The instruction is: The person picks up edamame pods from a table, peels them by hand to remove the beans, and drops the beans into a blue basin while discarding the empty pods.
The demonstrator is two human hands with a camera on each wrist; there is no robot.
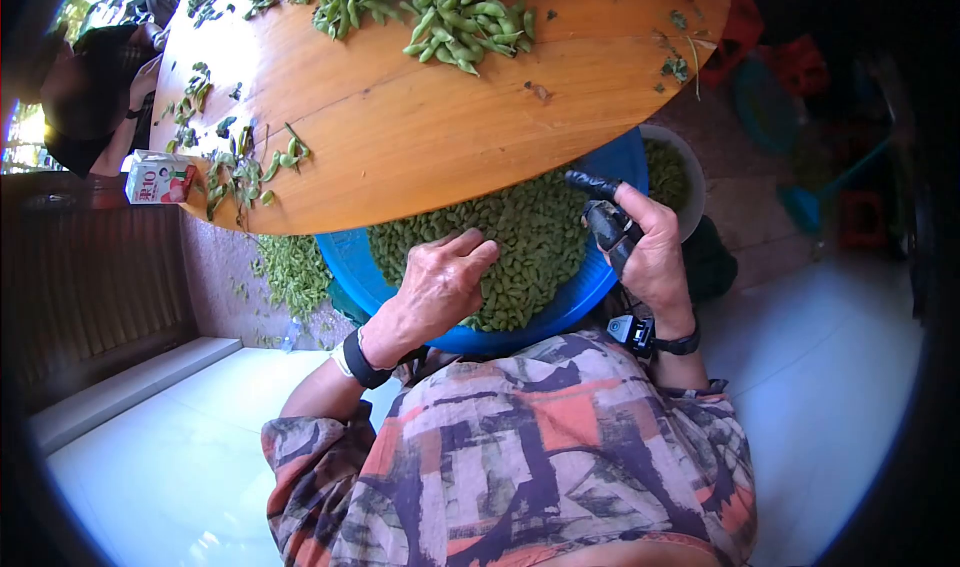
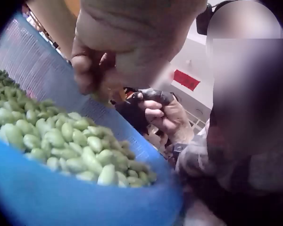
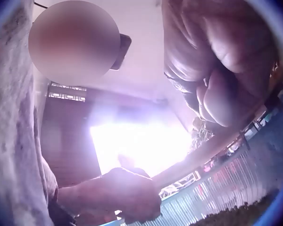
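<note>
Shelled green beans (image 1: pixel 530 257) fill a blue basin (image 1: pixel 345 257) in front of the person. Above the beans on the left is the left hand (image 1: pixel 440 282), fingers bent downward; its fingertips are hidden in the head view. The left wrist view has this hand (image 2: pixel 127 42) over the basin wall (image 2: pixel 52 70), with a blurred yellowish patch by its fingertips. At the basin's right side, the right hand (image 1: pixel 650 252) has black coverings on thumb and one finger, which stand apart. Its other fingers look folded in the right wrist view (image 3: pixel 221 75); whether they hold anything is hidden.
A wooden table (image 1: pixel 420 137) overhangs the basin's far side, bearing bean pods (image 1: pixel 460 17) and a small drink carton (image 1: pixel 160 179). Behind the right hand stands a pale bowl (image 1: pixel 695 182) of beans. Green pieces (image 1: pixel 295 272) lie on the floor. Another person (image 1: pixel 95 97) sits far left.
</note>
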